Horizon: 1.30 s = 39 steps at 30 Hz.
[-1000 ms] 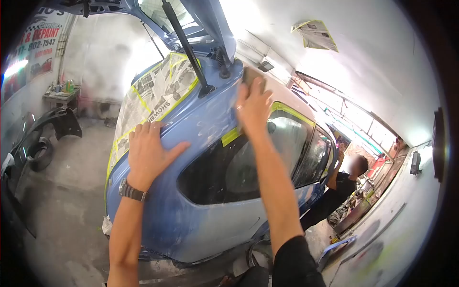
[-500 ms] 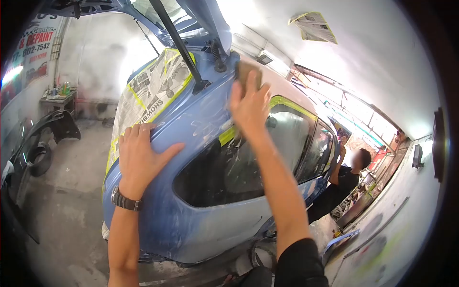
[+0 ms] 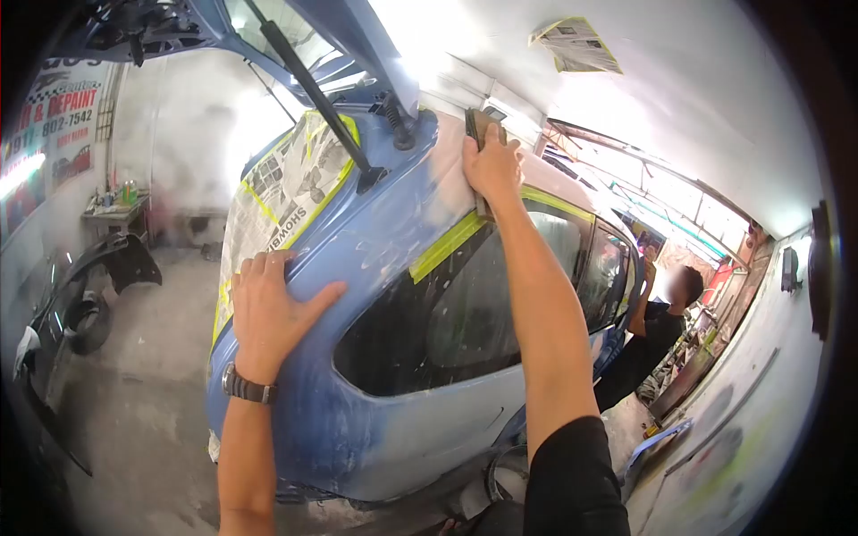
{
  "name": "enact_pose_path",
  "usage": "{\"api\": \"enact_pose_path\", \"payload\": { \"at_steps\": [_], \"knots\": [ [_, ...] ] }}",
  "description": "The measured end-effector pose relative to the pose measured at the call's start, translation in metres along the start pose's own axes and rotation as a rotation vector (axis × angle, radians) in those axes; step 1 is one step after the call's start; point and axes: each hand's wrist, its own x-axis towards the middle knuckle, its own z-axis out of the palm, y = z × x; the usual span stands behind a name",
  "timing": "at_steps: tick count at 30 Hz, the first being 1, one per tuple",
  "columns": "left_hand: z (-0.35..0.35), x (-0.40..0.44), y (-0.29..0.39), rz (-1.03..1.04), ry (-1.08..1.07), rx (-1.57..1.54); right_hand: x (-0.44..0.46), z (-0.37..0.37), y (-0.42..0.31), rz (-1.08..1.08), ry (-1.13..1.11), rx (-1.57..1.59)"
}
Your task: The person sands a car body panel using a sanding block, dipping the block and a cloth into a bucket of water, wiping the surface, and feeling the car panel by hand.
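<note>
"Where's the block [image 3: 483, 120]?"
"In my right hand [image 3: 495, 168], fingers clamped over it, against the car [image 3: 380, 246] near its roof."
"What's around?"
"Yellow tape [image 3: 447, 250] just below, edging the window [image 3: 402, 344]; a tailgate strut [image 3: 315, 96] stands to the left."
"Your left hand [image 3: 270, 308]?"
"Flat on blue bodywork [image 3: 313, 393], thumb apart from the fingers."

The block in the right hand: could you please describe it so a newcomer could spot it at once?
Find the partly blue car with its raised rear door, then its nearest dark side window. At that window's upper edge, beside the yellow tape, the right hand holds a long, narrow block. It is brownish with a dark edge, unlike the bright tape.
</note>
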Motion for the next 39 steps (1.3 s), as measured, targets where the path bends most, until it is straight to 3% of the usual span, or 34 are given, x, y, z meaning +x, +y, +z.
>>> {"api": "enact_pose_path", "payload": {
  "at_steps": [2, 5, 8, 11, 14, 18, 21, 24, 27, 30, 33, 36, 39],
  "knots": [
    [0.0, 0.001, 0.0, 0.016, 0.011, -0.002, -0.003, -0.001, -0.011, 0.052, 0.044, -0.041],
    [0.002, 0.001, 0.0, 0.012, 0.032, 0.005, -0.09, -0.03, -0.059, -0.138, -0.06, -0.014],
    [0.004, -0.001, 0.0, -0.006, -0.015, 0.003, -0.064, -0.028, -0.053, -0.118, -0.041, 0.053],
    [-0.004, 0.0, 0.002, -0.008, -0.021, 0.008, 0.014, -0.004, -0.021, 0.043, -0.027, 0.016],
    [-0.005, -0.001, 0.002, -0.004, -0.026, -0.003, -0.022, -0.009, -0.03, -0.056, 0.066, 0.007],
    [0.0, -0.001, 0.001, 0.001, -0.006, 0.003, -0.093, -0.038, -0.046, -0.273, -0.072, 0.08],
    [0.003, 0.001, -0.002, 0.009, -0.004, -0.007, -0.014, -0.006, -0.015, -0.086, 0.021, 0.019],
    [0.003, 0.002, -0.002, 0.01, 0.012, -0.003, 0.004, 0.001, -0.018, 0.075, -0.018, -0.006],
    [0.003, 0.0, 0.001, -0.008, 0.036, -0.017, -0.081, -0.017, -0.053, -0.143, 0.021, 0.017],
    [0.004, -0.004, 0.001, -0.004, 0.027, -0.007, -0.079, -0.035, -0.063, -0.115, -0.093, 0.08],
    [0.001, -0.001, -0.001, -0.005, 0.01, -0.019, 0.007, -0.001, -0.033, 0.036, 0.031, -0.033],
    [-0.001, -0.001, 0.0, -0.011, -0.002, -0.023, -0.019, -0.01, -0.046, 0.012, 0.094, 0.057],
    [0.002, 0.0, 0.0, 0.0, 0.042, -0.026, -0.096, -0.042, -0.07, -0.131, -0.097, 0.056]
  ]
}}
